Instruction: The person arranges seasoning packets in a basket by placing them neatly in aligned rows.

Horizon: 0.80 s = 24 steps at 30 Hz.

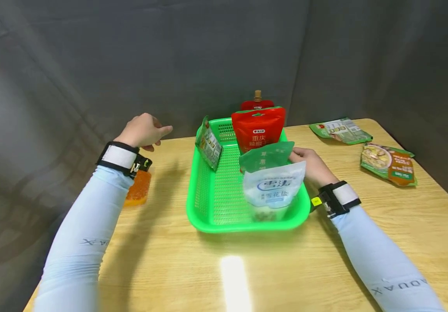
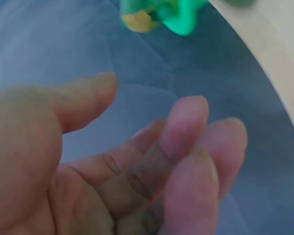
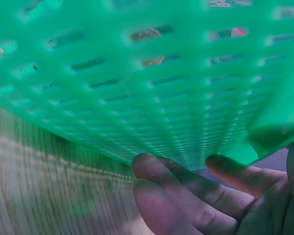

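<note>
A green plastic basket (image 1: 198, 190) stands on the wooden table with several upright packets in it. My right hand (image 1: 313, 164) grips its right rim; in the right wrist view, the fingers (image 3: 181, 196) lie along the outside of the slotted wall and the thumb is mostly hidden. Beside that hand are a white salt pouch (image 1: 274, 184) and a green pouch (image 1: 264, 157). Left of the basket, my left hand (image 1: 142, 131) hovers above the table. Its fingers (image 2: 186, 127) are loosely bent, holding nothing, with the thumb apart from them.
Red pouches (image 1: 258, 130) and a green packet (image 1: 209, 145) stand in the basket. An orange packet (image 1: 139, 188) lies below the left wrist. Two flat packets, one green (image 1: 342, 131) and one picturing a bowl (image 1: 387, 164), lie at right. A grey curtain (image 1: 208, 56) hangs behind.
</note>
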Motion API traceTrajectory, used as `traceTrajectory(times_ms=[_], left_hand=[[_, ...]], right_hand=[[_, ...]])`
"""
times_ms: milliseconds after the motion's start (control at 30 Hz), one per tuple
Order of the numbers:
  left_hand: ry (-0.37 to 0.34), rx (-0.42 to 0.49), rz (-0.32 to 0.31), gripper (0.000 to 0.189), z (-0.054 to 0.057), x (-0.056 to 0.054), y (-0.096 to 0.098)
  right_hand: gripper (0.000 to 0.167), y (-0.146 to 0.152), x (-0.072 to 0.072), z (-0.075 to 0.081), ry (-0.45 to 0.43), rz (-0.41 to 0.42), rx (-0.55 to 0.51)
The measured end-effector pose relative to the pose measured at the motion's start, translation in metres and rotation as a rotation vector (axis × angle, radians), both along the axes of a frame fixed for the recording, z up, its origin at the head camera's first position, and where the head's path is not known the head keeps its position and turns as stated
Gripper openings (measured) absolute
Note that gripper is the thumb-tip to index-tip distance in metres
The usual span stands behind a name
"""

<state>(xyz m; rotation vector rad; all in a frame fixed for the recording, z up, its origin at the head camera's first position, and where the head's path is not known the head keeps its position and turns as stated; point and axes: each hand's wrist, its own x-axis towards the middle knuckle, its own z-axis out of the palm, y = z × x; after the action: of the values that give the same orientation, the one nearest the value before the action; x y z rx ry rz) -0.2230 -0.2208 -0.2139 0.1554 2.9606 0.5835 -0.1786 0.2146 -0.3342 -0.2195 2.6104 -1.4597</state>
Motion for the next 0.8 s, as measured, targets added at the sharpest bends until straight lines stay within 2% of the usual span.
traceTrajectory(times_ms=[233,400,600,800], left_hand=[[-0.064,0.018,0.073,0.049,-0.030,0.019,-0.047],[-0.121,0.013,0.118,0.046,-0.054,0.030,-0.071],[-0.155,0.004,0.109,0.041,-0.081,0.044,-0.092],[-0.119,-0.020,0.055,0.043,-0.105,0.057,-0.101]], right_hand=[[0.065,-0.001,0.002,0.002,0.013,0.009,0.030],[0.063,0.000,0.002,0.004,0.051,0.012,0.058],[0.060,0.002,0.000,0.002,0.047,0.021,0.032],[0.060,0.000,-0.001,0.001,0.044,0.011,0.024]])
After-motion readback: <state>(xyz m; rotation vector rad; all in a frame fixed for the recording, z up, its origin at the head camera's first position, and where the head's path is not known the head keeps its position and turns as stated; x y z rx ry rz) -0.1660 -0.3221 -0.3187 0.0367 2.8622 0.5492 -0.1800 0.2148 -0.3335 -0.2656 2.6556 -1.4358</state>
